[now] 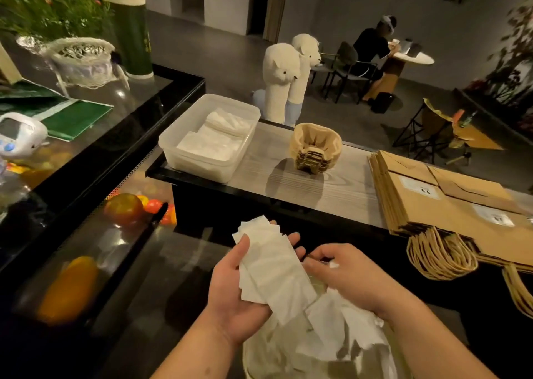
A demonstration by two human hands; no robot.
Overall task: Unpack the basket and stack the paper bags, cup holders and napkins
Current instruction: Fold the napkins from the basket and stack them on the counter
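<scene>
My left hand [239, 286] lies palm up and holds a fanned stack of white napkins [274, 266], thumb curled over their left edge. My right hand [343, 275] hovers just right of that stack, fingers curled, pinching a small white napkin piece [334, 264]. Below both hands sits the basket [248, 358] with several loose napkins [340, 329] in it. On the wooden counter stand a clear tub [184, 151] of stacked napkins, a nested pile of brown cup holders [315, 148], and a flat stack of brown paper bags [450, 202] with handles hanging over the edge.
A glass display case [86, 234] with fruit inside runs along the left. Two white alpaca figures [285, 78] stand behind the counter. A person sits at a round table [412, 58] at the far right.
</scene>
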